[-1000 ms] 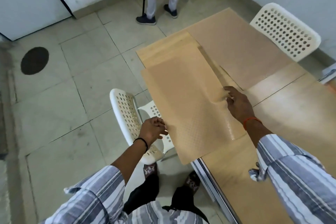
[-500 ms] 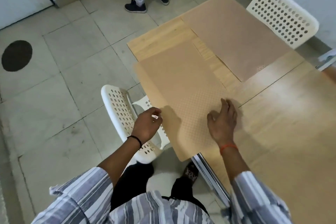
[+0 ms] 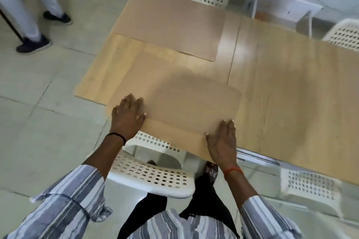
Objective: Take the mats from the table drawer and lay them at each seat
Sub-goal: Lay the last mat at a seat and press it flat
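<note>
Hands, left hand (image 3: 127, 117) and right hand (image 3: 222, 142), cover near mat (image 3: 174, 99) corners.

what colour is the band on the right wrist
Orange-red, a thin thread-like band just behind the right hand; the head view, the only one, shows it clearly.

Both arms reach forward, left hand (image 3: 127, 117) and right hand (image 3: 222, 142) spread flat, palms down.
</note>
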